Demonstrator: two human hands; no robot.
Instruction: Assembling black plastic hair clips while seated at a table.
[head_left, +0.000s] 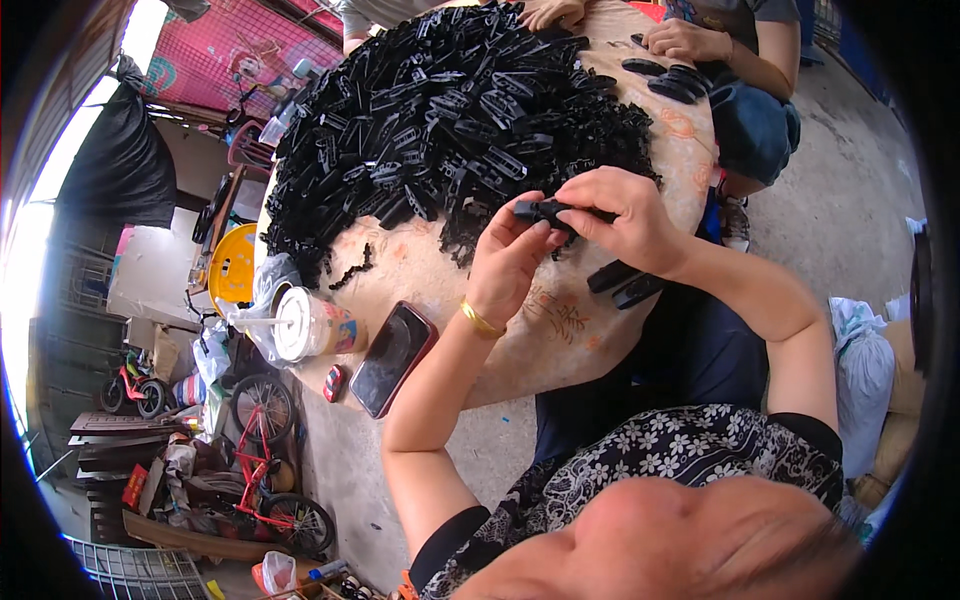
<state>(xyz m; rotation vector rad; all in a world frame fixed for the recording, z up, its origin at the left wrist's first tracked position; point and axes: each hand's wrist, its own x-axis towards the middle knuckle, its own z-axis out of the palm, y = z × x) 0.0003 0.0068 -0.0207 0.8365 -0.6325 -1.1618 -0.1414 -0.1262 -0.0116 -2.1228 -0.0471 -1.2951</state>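
Near the front of the table, both my hands grip one long, dark black plastic piece point(541, 209). My left hand point(508, 258) pinches its left end between thumb and fingers. The fingers of my right hand point(628, 215) close over its right part from above, hiding much of it. Just beyond my hands rises a big pile of black plastic parts point(430, 110), with slim oval frames on top and small knobbly pieces along its near edge. Two oblong black pieces point(638, 290) lie beside my right forearm.
A phone point(394, 358), a small red object point(334, 383) and a lidded drink cup with straw point(305, 325) stand left of my left arm on the patterned tablecloth point(480, 370). Across the table, another person's hand point(686, 40) is near several black oval pieces point(680, 83). A red bicycle point(262, 460) stands left.
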